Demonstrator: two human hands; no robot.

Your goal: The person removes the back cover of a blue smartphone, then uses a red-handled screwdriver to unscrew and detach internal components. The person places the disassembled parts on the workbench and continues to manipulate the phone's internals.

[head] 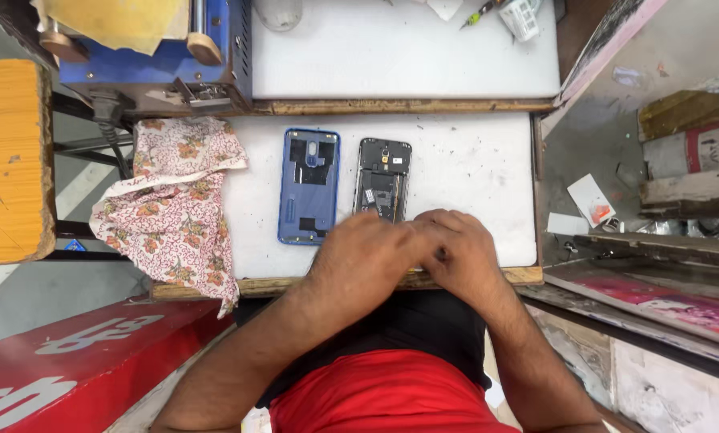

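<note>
Already the phone is apart: its blue back cover (pixel 309 186) lies inner side up on the white counter (pixel 471 168), and just beside it on the right lies the opened phone body (pixel 382 188), dark, with boards and a small gold part showing near its top end. So the opening looks done, by my reading, and whatever is meant for the inside is what remains; nothing in view shows a part lifted out or put back. Both hands meet at the near edge of the counter, just below the phone body's lower end. The left hand (pixel 365 258) is curled, fingers bent under, and the right hand (pixel 461 250) is folded against it; they seem to pinch something small between them, but it is hidden, so I cannot tell what, if anything, they hold. A flowered cloth (pixel 171 204) hangs off the counter's left side. Farther back stand a blue machine (pixel 155 64) and a screwdriver (pixel 480 13) on a second white surface.
</note>
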